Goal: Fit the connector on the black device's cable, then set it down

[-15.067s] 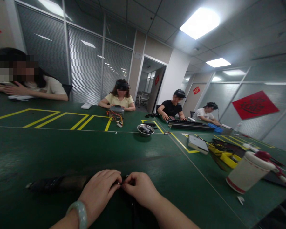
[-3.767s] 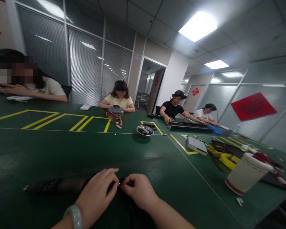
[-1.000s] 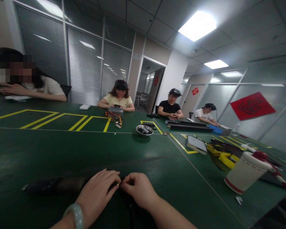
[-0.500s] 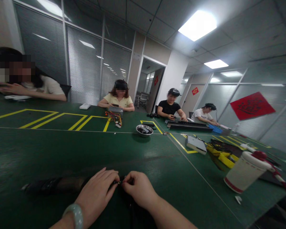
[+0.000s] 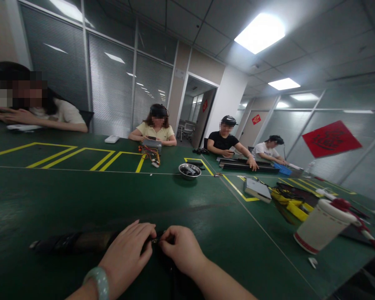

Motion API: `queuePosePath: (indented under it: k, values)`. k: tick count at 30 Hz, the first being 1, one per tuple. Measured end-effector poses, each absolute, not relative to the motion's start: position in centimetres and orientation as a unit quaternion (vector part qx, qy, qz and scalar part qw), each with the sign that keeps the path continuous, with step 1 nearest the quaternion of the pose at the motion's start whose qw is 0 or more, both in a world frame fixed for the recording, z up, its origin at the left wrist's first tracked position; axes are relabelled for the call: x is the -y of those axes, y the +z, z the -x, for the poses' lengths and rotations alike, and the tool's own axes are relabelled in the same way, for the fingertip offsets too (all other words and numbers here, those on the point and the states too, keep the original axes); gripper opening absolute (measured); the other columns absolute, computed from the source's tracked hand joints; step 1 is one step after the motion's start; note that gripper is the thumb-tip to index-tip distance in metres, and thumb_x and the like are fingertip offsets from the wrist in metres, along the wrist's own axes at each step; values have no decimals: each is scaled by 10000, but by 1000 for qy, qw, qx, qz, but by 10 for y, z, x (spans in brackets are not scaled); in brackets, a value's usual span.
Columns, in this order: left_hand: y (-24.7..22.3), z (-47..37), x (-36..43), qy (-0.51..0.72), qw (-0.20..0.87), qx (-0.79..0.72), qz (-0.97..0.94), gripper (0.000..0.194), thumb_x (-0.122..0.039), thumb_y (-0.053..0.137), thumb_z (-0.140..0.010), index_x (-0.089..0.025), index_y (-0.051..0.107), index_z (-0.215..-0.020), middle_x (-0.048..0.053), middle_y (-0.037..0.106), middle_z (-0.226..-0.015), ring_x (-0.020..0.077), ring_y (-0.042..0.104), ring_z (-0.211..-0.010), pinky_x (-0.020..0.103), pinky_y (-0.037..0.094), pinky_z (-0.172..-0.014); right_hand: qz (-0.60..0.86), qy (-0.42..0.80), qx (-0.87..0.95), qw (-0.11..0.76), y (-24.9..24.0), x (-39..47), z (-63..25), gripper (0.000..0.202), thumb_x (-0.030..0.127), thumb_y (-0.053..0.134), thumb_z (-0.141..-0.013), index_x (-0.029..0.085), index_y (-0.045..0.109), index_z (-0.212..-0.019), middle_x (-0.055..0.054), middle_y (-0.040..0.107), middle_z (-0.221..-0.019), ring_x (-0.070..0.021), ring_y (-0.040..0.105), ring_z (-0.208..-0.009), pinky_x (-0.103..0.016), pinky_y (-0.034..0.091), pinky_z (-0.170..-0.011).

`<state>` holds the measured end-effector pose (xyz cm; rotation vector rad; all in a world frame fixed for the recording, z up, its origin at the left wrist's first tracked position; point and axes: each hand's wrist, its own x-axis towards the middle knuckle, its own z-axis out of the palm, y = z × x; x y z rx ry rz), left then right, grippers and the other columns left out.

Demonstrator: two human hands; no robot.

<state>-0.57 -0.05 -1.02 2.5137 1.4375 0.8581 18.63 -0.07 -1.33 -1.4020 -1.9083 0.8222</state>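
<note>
My left hand (image 5: 128,255) and my right hand (image 5: 181,249) meet at the near edge of the green table (image 5: 118,196). Their fingertips pinch a small shiny metal part (image 5: 155,240) of a long dark object (image 5: 70,242) that lies flat and stretches to the left. A pale green bangle (image 5: 97,282) circles my left wrist. More dark material lies under my right forearm, mostly hidden.
A white paper cup (image 5: 323,225) with a red straw lies tipped at the right. Yellow tools (image 5: 292,206), a grey box (image 5: 258,188) and a metal bowl (image 5: 189,170) stand farther off. Several people sit along the far and left sides.
My hands stay pinched together at the same spot. The person in black across the table has reached an arm out to the right.
</note>
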Motion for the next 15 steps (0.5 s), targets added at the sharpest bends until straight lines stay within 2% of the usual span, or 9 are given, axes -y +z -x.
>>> queuePosePath:
  k: [15]
  values:
    - [-6,7,1,261,62,-470,-841,167,-283,520,-839,-292,655,-938,-10,651,-1148,223,580,-1102,490,349,-1067,518,312,727,326,-14,0,-187,96,236,618,-783,204,693,-834,9,684,-788,-111,607,-707,-183,406,-618]
